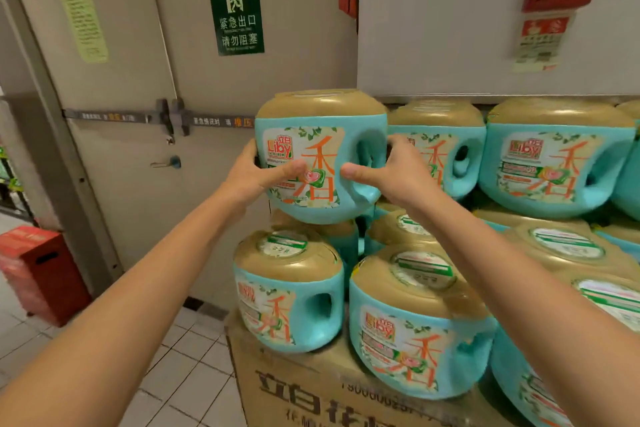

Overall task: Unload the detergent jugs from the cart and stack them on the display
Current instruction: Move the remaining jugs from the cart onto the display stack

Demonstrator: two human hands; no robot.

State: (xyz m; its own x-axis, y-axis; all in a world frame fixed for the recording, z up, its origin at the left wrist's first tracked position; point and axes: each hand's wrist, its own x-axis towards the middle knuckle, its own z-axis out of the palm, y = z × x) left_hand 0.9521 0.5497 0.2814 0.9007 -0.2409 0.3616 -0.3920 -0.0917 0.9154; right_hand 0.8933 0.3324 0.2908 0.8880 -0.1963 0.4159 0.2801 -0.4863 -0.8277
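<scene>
Head view, centre frame: jug (318, 156), teal rigid plastic, likely heavy and slick. Left hand (252, 173) and right hand (398, 173) clasp its sides, fingers curled round, the right by the moulded handle, the surest hold. Around it: neighbour jug (440, 149) just beside at right, lower jugs (287, 288) on a carton (311, 392), exit door (138, 80) upper left.

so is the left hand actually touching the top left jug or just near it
Touching. The head view shows the left hand wrapped round the top-left jug, thumb lying across its label.
</scene>
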